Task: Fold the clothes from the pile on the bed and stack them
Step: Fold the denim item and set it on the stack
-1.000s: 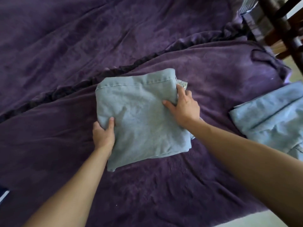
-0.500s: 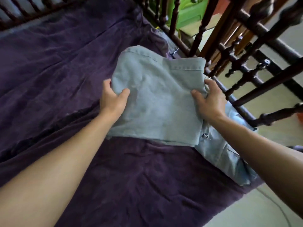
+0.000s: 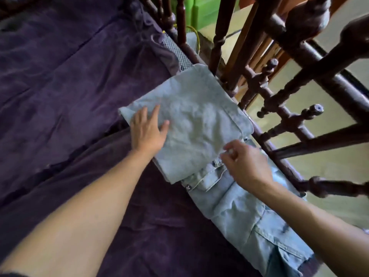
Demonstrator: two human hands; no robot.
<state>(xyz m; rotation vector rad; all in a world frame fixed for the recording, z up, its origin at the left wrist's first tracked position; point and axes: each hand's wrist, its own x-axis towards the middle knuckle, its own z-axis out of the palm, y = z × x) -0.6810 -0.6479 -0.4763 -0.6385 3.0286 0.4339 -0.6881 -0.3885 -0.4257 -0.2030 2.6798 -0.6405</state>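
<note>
A folded pale grey-blue garment (image 3: 197,120) lies at the right edge of the bed, overlapping the far end of a folded light-blue denim garment (image 3: 245,212). My left hand (image 3: 147,130) rests flat on the grey-blue garment's near-left corner, fingers straight. Just off that garment's near-right corner, above the denim waistband, hovers my right hand (image 3: 245,164), its fingers loosely curled and holding nothing that I can see.
A purple blanket (image 3: 69,96) covers the bed. A dark carved wooden rail (image 3: 279,108) with spindles runs along the bed's right edge, tight against the clothes. A strip of white mesh (image 3: 177,50) shows at the blanket's corner. Pale floor lies beyond the rail.
Both hands carried the folded grey-blue garment from the middle of the bed to the right edge, set it on the denim garment and let go. My left hand now lies flat on it.
</note>
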